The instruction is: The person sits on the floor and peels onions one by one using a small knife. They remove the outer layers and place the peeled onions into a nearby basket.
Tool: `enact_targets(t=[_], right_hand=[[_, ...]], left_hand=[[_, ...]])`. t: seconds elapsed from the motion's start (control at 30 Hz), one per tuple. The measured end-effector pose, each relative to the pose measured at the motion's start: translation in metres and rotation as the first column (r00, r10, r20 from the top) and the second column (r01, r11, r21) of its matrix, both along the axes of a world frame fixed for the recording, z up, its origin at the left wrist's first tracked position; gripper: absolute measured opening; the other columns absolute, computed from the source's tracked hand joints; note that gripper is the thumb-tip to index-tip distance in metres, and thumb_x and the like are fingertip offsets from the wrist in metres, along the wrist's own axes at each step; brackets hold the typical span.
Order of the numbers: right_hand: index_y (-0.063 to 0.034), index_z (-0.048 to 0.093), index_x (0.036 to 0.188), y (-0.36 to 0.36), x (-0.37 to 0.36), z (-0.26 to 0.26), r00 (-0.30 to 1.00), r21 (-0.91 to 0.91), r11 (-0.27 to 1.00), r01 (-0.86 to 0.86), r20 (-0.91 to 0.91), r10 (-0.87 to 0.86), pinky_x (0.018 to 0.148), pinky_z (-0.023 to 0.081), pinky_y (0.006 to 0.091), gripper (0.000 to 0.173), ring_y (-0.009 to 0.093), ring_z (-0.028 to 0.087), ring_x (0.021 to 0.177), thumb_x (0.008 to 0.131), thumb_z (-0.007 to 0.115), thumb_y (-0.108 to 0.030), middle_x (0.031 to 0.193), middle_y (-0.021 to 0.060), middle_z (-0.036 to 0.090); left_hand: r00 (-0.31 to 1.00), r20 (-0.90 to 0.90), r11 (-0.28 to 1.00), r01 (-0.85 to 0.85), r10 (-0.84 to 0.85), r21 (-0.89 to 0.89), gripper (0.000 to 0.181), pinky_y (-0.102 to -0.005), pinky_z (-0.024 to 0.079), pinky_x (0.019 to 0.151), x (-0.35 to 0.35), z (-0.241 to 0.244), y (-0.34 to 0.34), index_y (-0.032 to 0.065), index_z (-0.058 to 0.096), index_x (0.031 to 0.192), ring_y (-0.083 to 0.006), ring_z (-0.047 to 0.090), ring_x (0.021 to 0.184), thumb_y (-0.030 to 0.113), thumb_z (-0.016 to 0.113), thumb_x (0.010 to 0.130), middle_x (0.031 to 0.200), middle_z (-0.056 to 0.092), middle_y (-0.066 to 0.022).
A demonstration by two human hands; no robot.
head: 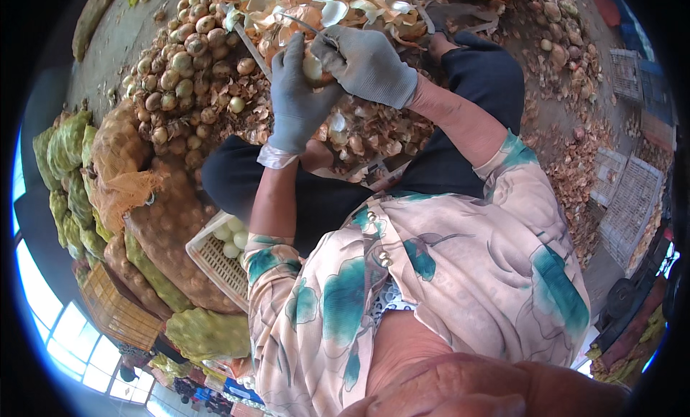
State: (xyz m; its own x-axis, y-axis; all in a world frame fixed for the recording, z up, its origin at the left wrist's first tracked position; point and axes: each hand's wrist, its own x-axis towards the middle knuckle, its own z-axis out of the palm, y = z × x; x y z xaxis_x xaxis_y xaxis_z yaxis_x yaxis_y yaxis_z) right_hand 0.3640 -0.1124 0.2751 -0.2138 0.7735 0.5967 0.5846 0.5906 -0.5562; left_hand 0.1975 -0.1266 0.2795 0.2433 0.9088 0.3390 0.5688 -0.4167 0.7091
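My left hand (302,94), in a grey knitted glove, holds an onion (314,69) from below and the side, its thumb pointing up. My right hand (369,67), gloved alike, is closed around a small knife (302,22); the blade points up and left past the onion. The fingers of my right hand are right at the onion and cover part of it, so whether the edge touches it cannot be seen. Onion peelings (334,10) form a pale heap just beyond both hands. More dry skins (372,129) lie below them, between my legs.
Unpeeled onions (183,67) are piled on the floor at left. Full mesh sacks (172,228) stand behind them. A plastic crate (215,261) with peeled onions is by my left elbow. At right are loose onions (560,29), scattered skins (571,190) and plastic crates (630,207).
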Motion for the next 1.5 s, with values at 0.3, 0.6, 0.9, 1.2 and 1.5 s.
enact_targets(t=[0.3,0.6,0.9,1.2,1.5], right_hand=[[0.004,0.065,0.096,0.012,0.019,0.004,0.634,-0.708,0.63,-0.32,-0.654,-0.412,0.045,0.05,0.0261,0.03,0.012,0.063,0.056,0.098,0.064,-0.026,0.067,0.0063,0.064],[0.0065,0.066,0.1,0.013,0.035,-0.021,0.715,-0.85,0.501,-0.165,-0.453,-0.533,0.04,0.047,0.0264,0.037,0.014,0.061,0.046,0.095,0.07,-0.03,0.074,0.0132,0.072],[0.0028,0.069,0.104,-0.006,0.011,0.021,0.791,-0.844,0.28,-0.457,-0.53,-0.306,0.046,0.048,0.0248,0.043,0.013,0.061,0.052,0.098,0.064,-0.039,0.071,0.006,0.068],[0.0,0.069,0.107,0.001,0.013,-0.007,0.902,-0.744,0.666,-0.045,-0.316,-0.293,0.048,0.049,0.0251,0.035,0.01,0.062,0.053,0.095,0.068,-0.033,0.072,0.0063,0.069],[0.001,0.061,0.124,0.007,0.028,0.021,0.829,-0.827,0.502,-0.253,-0.453,-0.328,0.06,0.052,0.0233,0.029,0.01,0.059,0.065,0.098,0.047,-0.003,0.092,0.0092,0.068]], left_hand=[[0.939,0.338,0.982,0.004,0.061,-0.189,0.066,-0.0307,0.053,0.091,-0.004,-0.002,-0.005,-0.0009,0.054,0.133,-0.0165,0.063,0.105,0.007,0.078,0.072,0.119,0.063,-0.0093],[0.66,0.729,0.906,0.175,0.183,-0.386,0.068,-0.0359,0.058,0.091,-0.016,0.014,0.007,-0.0081,0.05,0.134,-0.0232,0.066,0.106,-0.005,0.078,0.073,0.121,0.062,-0.0153],[0.49,0.856,0.865,0.345,0.165,-0.364,0.075,-0.0378,0.054,0.098,-0.007,0.001,0.002,-0.0068,0.042,0.142,-0.0251,0.062,0.112,0.001,0.075,0.075,0.126,0.058,-0.0169],[0.745,0.62,0.737,0.271,0.247,-0.619,0.061,-0.0306,0.055,0.088,-0.006,0.006,-0.002,-0.0108,0.049,0.135,-0.0182,0.066,0.1,0.007,0.073,0.082,0.115,0.066,-0.015],[0.488,0.796,0.749,0.359,0.358,-0.557,0.027,-0.0437,0.055,0.091,-0.034,-0.034,-0.005,-0.0066,0.059,0.112,-0.0235,0.065,0.099,0.004,0.063,0.088,0.105,0.066,-0.0125]])
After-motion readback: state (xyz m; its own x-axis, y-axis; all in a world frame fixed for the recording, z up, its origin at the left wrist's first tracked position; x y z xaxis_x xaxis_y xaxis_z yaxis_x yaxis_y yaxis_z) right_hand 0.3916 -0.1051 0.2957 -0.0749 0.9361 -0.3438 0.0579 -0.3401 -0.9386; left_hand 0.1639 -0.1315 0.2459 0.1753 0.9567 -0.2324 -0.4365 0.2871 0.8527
